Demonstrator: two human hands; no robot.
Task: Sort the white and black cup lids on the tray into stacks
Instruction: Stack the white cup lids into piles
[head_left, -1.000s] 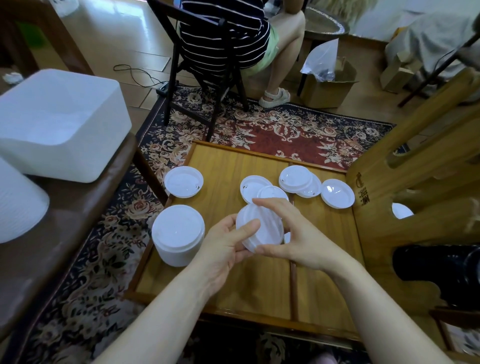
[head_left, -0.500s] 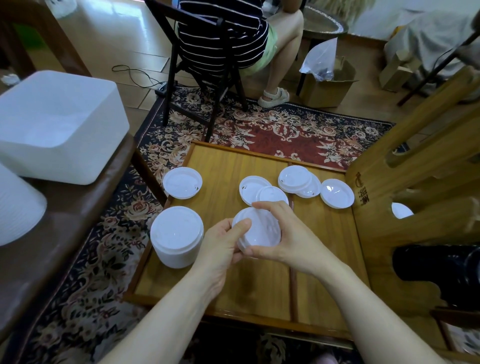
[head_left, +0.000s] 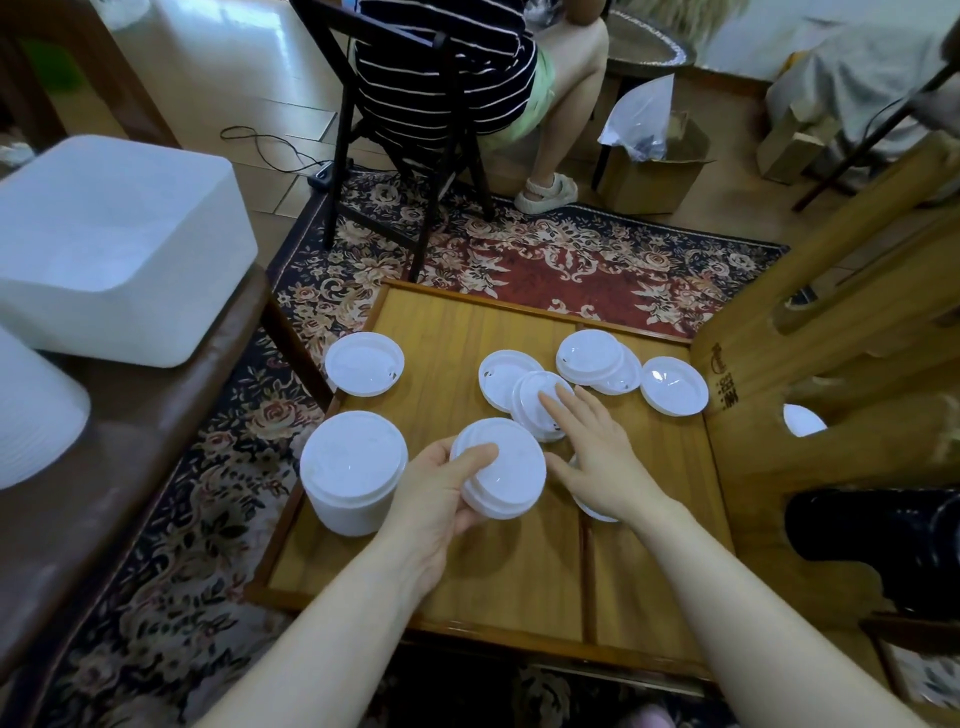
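Observation:
My left hand (head_left: 434, 499) grips a small stack of white lids (head_left: 506, 470) above the wooden tray (head_left: 447, 332), thumb on top. My right hand (head_left: 597, 457) is spread flat, fingers straight, its fingertips reaching onto a loose white lid (head_left: 535, 397) that overlaps another lid (head_left: 498, 376). A white lid (head_left: 592, 506) lies partly hidden under my right hand. Further white lids lie at the tray's far side: a pair (head_left: 592, 358), one at the right (head_left: 674, 385) and one on the left rim (head_left: 364, 364). A tall stack of white lids (head_left: 353, 473) stands at the tray's left edge.
A wooden chair frame (head_left: 831, 312) stands against the tray's right side, with a black object (head_left: 878, 540) beside it. A white bin (head_left: 109, 244) sits on the brown bench at left. A seated person on a black chair (head_left: 426, 130) is beyond the tray on the patterned rug.
My right hand let go of the lid stack and reached forward to the loose lid. My left hand keeps the stack alone, now level and lower left.

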